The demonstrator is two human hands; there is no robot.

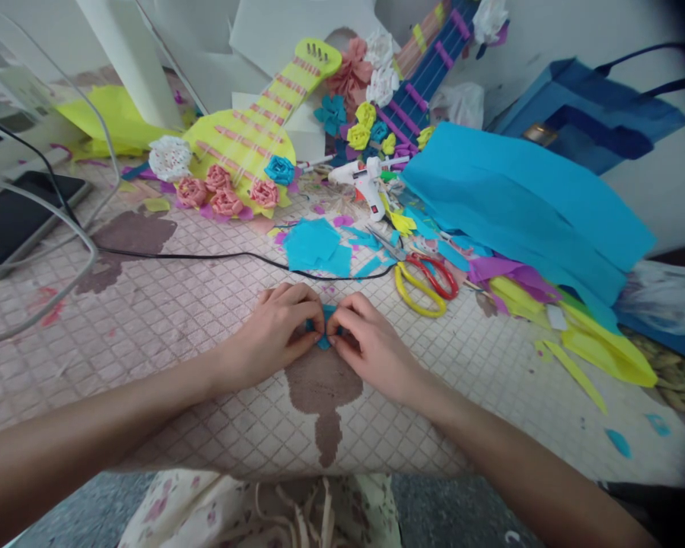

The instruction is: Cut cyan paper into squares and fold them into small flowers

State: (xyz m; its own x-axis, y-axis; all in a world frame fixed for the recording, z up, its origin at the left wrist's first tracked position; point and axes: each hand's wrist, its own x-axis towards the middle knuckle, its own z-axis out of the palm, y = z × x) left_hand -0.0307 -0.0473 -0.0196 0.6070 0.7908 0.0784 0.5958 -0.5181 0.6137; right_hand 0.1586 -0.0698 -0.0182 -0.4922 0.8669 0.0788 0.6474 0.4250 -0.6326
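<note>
Between my two hands, close to the table's front, is a small piece of blue paper (pixel 324 340). My left hand (pixel 288 323) pinches its left side with thumb and fingertips. On the right side, my right hand (pixel 365 335) is closed on the same piece, thumb against forefinger. Fingers cover much of the paper, so its full shape is hidden. Just beyond the hands lies a stack of cut blue paper pieces (pixel 313 245). Scissors (pixel 419 283) with one yellow and one red handle rest to the right of that stack.
A white glue gun (pixel 365 183) lies behind the scissors among paper scraps. At the back stand a yellow paper guitar (pixel 245 137) with paper roses and a dark blue one (pixel 422 91). Blue sheets (pixel 525 205) spread right. A black cable (pixel 205 254) crosses the table; a phone (pixel 20 213) lies left.
</note>
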